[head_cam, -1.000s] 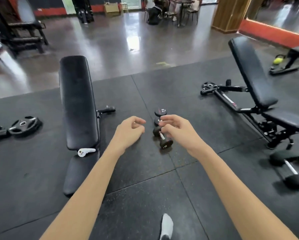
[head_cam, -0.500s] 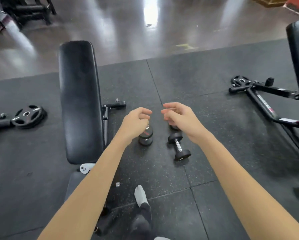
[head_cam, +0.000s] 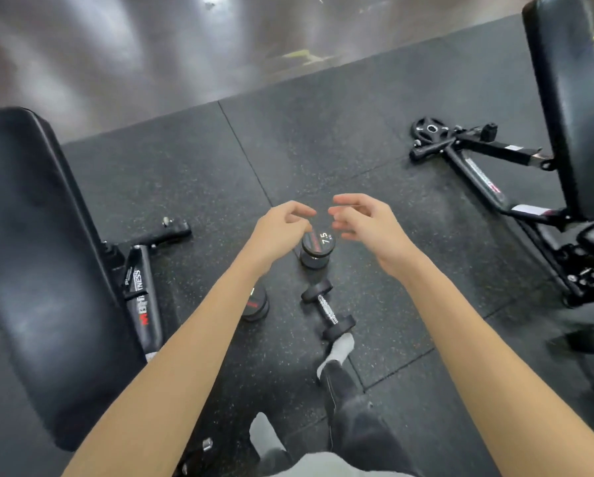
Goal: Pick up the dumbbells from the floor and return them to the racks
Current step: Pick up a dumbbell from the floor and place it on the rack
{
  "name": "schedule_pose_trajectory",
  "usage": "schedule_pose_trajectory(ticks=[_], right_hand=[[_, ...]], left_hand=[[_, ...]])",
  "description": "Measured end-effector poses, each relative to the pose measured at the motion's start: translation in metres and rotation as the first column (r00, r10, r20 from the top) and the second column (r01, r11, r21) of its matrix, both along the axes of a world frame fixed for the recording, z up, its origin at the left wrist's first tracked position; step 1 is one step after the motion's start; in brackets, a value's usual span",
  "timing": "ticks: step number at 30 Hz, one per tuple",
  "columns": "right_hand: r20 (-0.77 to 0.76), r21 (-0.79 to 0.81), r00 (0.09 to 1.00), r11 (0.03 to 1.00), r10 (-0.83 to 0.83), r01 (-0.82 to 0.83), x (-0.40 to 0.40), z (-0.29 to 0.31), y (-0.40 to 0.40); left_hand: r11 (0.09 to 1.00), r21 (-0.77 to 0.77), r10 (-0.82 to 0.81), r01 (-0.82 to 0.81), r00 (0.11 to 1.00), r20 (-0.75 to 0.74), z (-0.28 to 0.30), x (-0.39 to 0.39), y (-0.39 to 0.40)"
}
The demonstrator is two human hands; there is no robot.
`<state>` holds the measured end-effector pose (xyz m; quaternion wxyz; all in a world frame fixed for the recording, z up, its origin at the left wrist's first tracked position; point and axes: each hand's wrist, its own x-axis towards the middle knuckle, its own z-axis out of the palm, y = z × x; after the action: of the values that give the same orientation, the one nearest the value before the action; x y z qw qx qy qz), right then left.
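Three black dumbbells lie on the rubber floor below my hands. One marked 7.5 (head_cam: 318, 247) stands on end just under my fingertips. Another dumbbell (head_cam: 256, 306) stands on end to its left, partly hidden by my left forearm. A small dumbbell with a chrome handle (head_cam: 328, 310) lies flat beside my socked foot (head_cam: 340, 349). My left hand (head_cam: 280, 230) hovers over the 7.5 one with loosely curled fingers, holding nothing. My right hand (head_cam: 366, 223) hangs beside it, fingers relaxed and empty. No rack is in view.
A black flat bench (head_cam: 37, 263) fills the left side, its frame foot (head_cam: 166, 232) reaching toward the dumbbells. An incline bench (head_cam: 570, 108) with its steel frame (head_cam: 478, 177) and a weight plate (head_cam: 429, 129) stands at the right. Polished floor lies beyond the mats.
The view has dropped closer to the floor and shifted right. Both hands have stayed close together over the dumbbells, and my feet have stepped nearer to them.
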<state>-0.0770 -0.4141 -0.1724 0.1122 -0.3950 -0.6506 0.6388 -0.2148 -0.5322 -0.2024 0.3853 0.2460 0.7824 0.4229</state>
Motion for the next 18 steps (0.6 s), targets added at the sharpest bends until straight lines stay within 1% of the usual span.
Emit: schedule_pose_trajectory(ticks=[3,6,8,11,15,18], right_hand=[[0.058,-0.001,0.998,1.0,-0.004,0.004,-0.032,-0.023,0.057],[0.094,-0.019,0.995,0.999,-0.039,0.041,-0.065,-0.051,0.109],[0.105,-0.019,0.994,0.999,-0.038,0.041,-0.092,-0.075,0.139],[0.142,-0.029,0.987,0.997,-0.071,0.076,-0.125,-0.13,0.174],[0.215,-0.092,0.969,0.986,-0.117,0.139,-0.162,-0.217,0.204],[0.273,-0.126,0.941,0.962,-0.2,0.241,-0.185,-0.28,0.231]], left_hand=[[1.0,-0.014,0.028,-0.027,0.999,0.041,-0.032,-0.026,0.059],[0.996,-0.043,0.088,-0.084,0.991,0.097,-0.062,-0.049,0.11],[0.989,-0.06,0.144,-0.138,0.983,0.11,-0.084,-0.07,0.14],[0.973,-0.097,0.223,-0.211,0.964,0.145,-0.131,-0.098,0.179],[0.945,-0.142,0.318,-0.293,0.926,0.204,-0.206,-0.129,0.221],[0.941,-0.189,0.321,-0.28,0.916,0.24,-0.263,-0.147,0.242]])
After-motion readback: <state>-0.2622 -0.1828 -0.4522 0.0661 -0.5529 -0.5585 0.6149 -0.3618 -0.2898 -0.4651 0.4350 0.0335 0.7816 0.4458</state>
